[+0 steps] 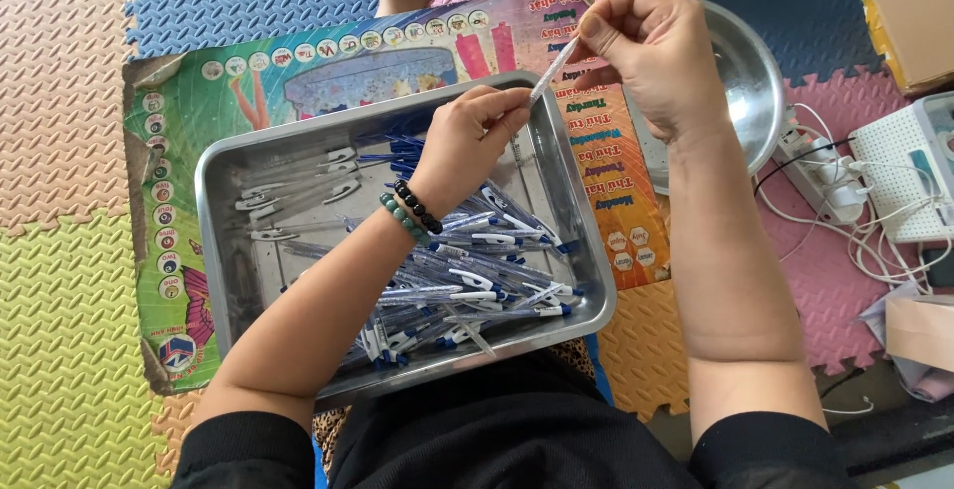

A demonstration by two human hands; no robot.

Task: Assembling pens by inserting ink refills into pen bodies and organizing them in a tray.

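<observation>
Above the metal tray (224,250) of pens (477,280), the left hand (467,141) and right hand (651,52) both pinch one clear pen barrel (553,70).

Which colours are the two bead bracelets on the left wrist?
One bracelet is black, the other bracelet is green. The head view shows both.

My left hand (467,146) hides the pen barrel's (553,69) lower end. I can't read the blurred pens (467,290) heaped beneath; the cardboard box (912,22) runs off-frame.
</observation>
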